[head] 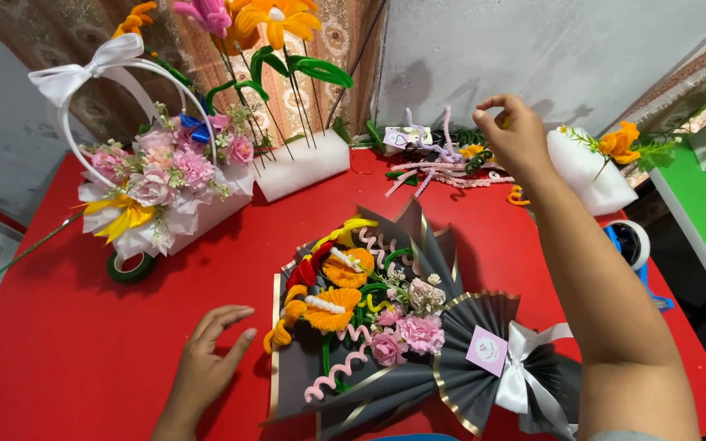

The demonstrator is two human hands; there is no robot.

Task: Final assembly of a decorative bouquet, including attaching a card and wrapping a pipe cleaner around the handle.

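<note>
Nearest, at 7 o'clock, my left hand [206, 359] lies flat on the red table [67, 343], fingers slightly apart, holding nothing, just beside the dark wrapped bouquet [394, 327] at centre. Keep that palm steady so the wrap does not slide. Farther out, at 1 o'clock, my right hand [516, 139] hovers with fingertips pinched together above the loose pipe-cleaner pile [443, 163]; whether they grip anything I cannot tell. Approach one strand from above.
</note>
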